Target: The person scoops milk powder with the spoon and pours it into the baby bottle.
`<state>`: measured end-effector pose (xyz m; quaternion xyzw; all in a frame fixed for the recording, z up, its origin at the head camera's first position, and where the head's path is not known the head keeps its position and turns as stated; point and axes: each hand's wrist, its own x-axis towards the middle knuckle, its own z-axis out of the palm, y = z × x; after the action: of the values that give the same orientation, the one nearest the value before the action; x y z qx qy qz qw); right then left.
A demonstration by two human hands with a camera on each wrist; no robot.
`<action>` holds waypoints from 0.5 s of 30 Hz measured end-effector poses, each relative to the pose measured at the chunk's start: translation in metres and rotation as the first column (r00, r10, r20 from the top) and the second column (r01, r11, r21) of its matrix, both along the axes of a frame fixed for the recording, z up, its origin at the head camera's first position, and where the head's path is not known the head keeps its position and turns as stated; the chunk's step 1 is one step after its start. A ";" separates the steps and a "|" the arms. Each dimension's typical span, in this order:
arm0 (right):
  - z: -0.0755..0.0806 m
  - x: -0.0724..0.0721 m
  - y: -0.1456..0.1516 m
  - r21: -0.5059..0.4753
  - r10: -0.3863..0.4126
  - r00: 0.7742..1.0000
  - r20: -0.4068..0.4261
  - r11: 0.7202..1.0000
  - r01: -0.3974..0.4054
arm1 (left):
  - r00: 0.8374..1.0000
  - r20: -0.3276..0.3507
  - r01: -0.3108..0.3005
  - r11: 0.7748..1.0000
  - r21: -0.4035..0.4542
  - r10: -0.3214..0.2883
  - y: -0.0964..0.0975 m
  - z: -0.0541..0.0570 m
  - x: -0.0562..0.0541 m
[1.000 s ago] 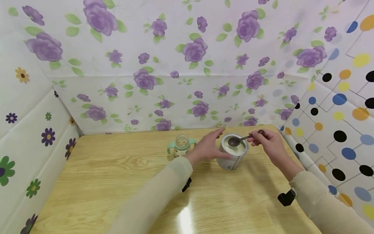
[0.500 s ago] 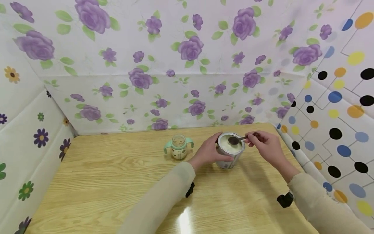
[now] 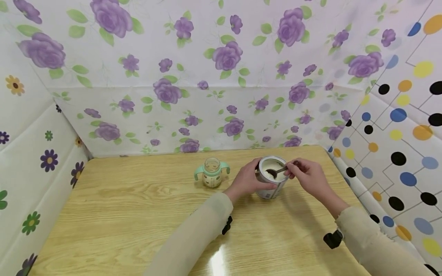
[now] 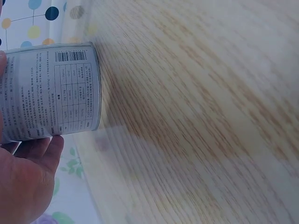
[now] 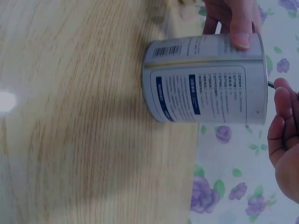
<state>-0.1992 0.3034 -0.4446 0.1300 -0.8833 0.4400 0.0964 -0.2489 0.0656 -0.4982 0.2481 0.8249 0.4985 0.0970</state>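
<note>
An uncovered metal can point(image 3: 268, 192) of pale powder stands upright on the wooden table. My left hand point(image 3: 249, 180) grips its left side, thumb across the front and fingers behind. In the left wrist view the fingers curl under the printed can point(image 4: 51, 93). My right hand point(image 3: 307, 177) pinches the handle of a dark spoon point(image 3: 281, 169), whose bowl is down inside the can at the powder. The right wrist view shows the right hand point(image 5: 287, 135) at the can's mouth, with most of the spoon hidden by the can wall point(image 5: 205, 84).
A baby bottle point(image 3: 211, 173) with mint-green handles and no lid stands left of the can. Floral cloth point(image 3: 207, 115) rises behind the wooden table point(image 3: 131, 207), and dotted cloth point(image 3: 393, 153) flanks it on the right.
My left hand has closed in around the can, which it now grips. The spoon's bowl has dipped from over the can's mouth down to the powder, the right hand shifting left with it.
</note>
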 end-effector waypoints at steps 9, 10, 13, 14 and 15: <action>-0.002 0.000 -0.005 -0.176 0.058 0.983 0.173 0.984 -0.028 | 1.000 0.006 0.010 1.000 0.007 -0.010 -0.001 0.001 0.000; -0.003 0.000 -0.005 -0.194 0.060 0.980 0.191 0.981 -0.022 | 1.000 0.007 0.010 1.000 0.007 -0.010 0.000 0.001 0.000; -0.006 -0.001 -0.002 -0.255 0.068 0.970 0.232 0.967 -0.007 | 1.000 0.010 0.007 1.000 0.005 -0.007 0.000 0.000 0.000; -0.007 -0.001 -0.001 -0.279 0.073 0.967 0.245 0.960 -0.001 | 1.000 0.010 0.005 1.000 0.004 -0.005 0.000 0.000 0.000; -0.008 -0.002 0.000 -0.304 0.078 0.964 0.255 0.953 0.004 | 1.000 0.009 0.003 1.000 0.005 -0.003 0.000 0.000 0.000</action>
<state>-0.2007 0.3034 -0.4529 0.0707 -0.8079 0.5849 -0.0119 -0.2488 0.0658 -0.4984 0.2473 0.8228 0.5016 0.1011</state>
